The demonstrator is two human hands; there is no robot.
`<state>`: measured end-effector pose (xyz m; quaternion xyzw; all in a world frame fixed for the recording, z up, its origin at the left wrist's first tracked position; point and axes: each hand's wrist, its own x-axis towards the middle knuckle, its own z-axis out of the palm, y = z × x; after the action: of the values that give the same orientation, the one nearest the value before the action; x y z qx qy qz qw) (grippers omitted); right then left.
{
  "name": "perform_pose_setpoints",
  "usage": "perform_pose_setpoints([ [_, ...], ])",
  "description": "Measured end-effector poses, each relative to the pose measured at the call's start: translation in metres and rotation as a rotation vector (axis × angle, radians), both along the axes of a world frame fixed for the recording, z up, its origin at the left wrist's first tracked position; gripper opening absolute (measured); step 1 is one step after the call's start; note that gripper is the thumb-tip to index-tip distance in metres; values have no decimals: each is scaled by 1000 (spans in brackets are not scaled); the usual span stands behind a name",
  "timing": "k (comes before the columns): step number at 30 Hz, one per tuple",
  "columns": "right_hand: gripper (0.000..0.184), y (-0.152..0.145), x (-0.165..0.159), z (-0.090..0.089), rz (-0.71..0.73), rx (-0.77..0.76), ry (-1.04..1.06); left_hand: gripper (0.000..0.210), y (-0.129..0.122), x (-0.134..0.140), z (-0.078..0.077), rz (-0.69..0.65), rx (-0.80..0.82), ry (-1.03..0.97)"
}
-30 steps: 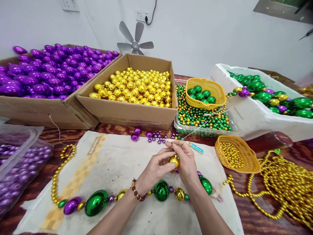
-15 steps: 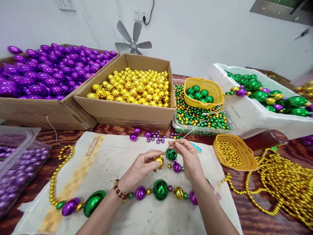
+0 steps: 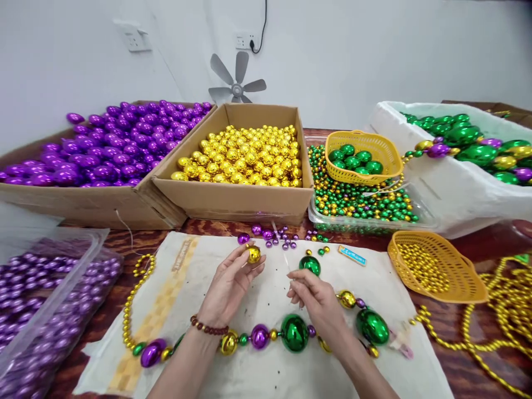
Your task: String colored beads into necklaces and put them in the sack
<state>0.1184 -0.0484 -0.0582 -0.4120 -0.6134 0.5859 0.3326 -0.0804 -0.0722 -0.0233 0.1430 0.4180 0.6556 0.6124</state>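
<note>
On my only feed, the head view, I have the left hand (image 3: 226,291) grasping a gold ball (image 3: 253,254) between thumb and fingers, raised over the far half of the white cloth (image 3: 233,377). I take the light tip grip as a way to leave most of its slick, mirror-bright shell exposed. The fingers of my right hand (image 3: 318,302) are pinched together on a thin pale strand (image 3: 286,259), blurred where it slants away; holding it near one end probably steadies something so limp or fine.

Just beyond those fingers, a glossy green ball (image 3: 310,266) rests on the cloth. A garland (image 3: 295,332) of round and egg-shaped beads crosses below, partly hidden by my forearms. The matte, wrinkled fabric likely stops such smooth shapes rolling over the grained, reddish-brown tabletop (image 3: 102,318).

Behind, a cardboard box (image 3: 233,202) heaped with gold balls stands within reach, presumably for quick picking. To the right, a yellow woven-looking plastic basket (image 3: 461,288) corrals tiny gold beads that would otherwise scatter.
</note>
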Motion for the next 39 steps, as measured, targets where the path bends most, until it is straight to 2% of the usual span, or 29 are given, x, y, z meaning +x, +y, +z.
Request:
perform_pose_setpoints([
  [5,20,-14,5,-2,116,134,-142,16,12,-11,5,100,-6,-199],
  [11,20,-20,8,-4,131,203,-240,10,16,-10,9,143,-12,-267],
  [19,21,-22,4,-10,114,187,-264,18,14,-8,10,113,55,-155],
  [25,21,-24,-1,-18,86,153,-189,26,8,1,16,74,128,-58],
  [31,22,-20,-10,-14,45,181,-161,31,1,15,19,53,174,2],
  [39,21,-21,-11,-15,33,183,-133,37,-4,13,19,35,189,67],
])
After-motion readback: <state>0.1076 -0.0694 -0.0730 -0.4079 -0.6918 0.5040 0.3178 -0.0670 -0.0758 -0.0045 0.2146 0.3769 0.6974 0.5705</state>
